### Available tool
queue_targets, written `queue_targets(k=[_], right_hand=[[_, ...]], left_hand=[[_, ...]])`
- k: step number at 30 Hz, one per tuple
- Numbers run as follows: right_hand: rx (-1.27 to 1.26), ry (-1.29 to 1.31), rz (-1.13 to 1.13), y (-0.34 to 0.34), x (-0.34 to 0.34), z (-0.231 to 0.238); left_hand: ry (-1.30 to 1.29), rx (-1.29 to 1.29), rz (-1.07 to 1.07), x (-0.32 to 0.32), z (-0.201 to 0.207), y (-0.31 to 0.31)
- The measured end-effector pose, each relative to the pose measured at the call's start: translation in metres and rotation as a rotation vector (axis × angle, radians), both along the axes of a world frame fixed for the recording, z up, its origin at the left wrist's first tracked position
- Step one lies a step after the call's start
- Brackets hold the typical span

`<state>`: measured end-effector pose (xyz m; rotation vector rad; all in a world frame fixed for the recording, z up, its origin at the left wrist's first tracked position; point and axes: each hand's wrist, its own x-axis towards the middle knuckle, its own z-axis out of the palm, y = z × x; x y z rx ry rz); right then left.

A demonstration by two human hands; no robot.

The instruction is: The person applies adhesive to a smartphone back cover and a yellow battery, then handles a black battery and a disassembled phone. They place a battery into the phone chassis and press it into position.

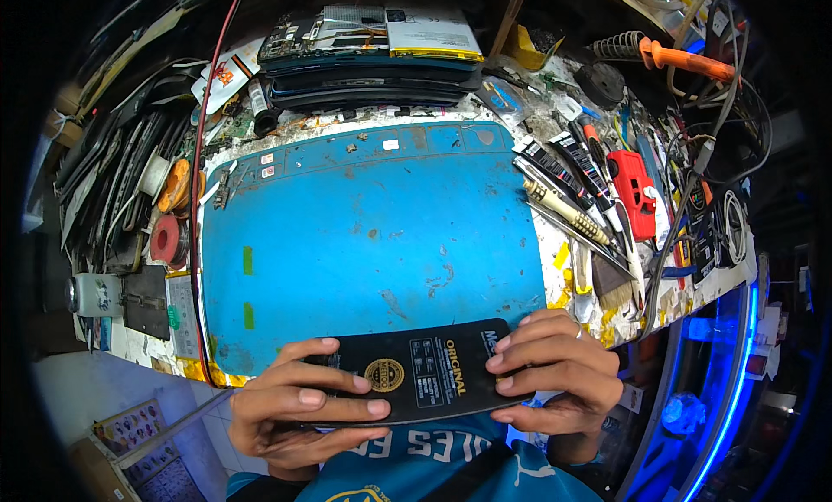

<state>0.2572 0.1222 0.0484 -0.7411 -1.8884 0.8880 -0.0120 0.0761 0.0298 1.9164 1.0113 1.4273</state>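
Both my hands hold a flat black package (425, 376) with a gold round seal and printed labels, just over the near edge of the blue work mat (373, 233). My left hand (299, 407) grips its left end, fingers laid over the top face. At the other end, my right hand (555, 363) has its fingers curled onto the top and a ring on one finger. The package lies nearly level, close to my chest.
A stack of opened phones (373, 55) sits behind the mat. Tweezers, screwdrivers and a brush (589, 216) lie to the right, with a red tool (634, 190) and an orange-handled soldering iron (685, 61). Solder spools (169, 237) and flat parts crowd the left.
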Motion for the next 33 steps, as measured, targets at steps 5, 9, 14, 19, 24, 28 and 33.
queue_targets(k=[5,9,14,19,24,28,33], right_hand=[[0.048,-0.038,-0.034,-0.002,0.001,-0.002],[0.112,-0.036,-0.060,-0.004,0.001,-0.005],[0.141,-0.020,-0.072,-0.004,0.000,-0.007],[0.051,-0.012,-0.071,-0.004,-0.001,-0.004],[0.064,-0.039,-0.066,-0.004,-0.006,-0.001],[0.145,-0.053,-0.083,-0.002,-0.011,-0.003],[0.141,-0.054,-0.077,-0.004,-0.011,-0.004]], left_hand=[[0.004,-0.031,-0.057,-0.005,0.001,0.002],[0.062,-0.042,-0.107,-0.010,0.002,0.003],[0.159,-0.139,-0.196,-0.019,0.007,0.002],[0.185,-0.158,-0.219,-0.025,0.009,0.003],[0.160,-0.148,-0.214,-0.023,0.007,0.004],[0.159,-0.149,-0.212,-0.022,0.009,0.003],[0.062,-0.120,-0.181,-0.017,0.006,0.005]])
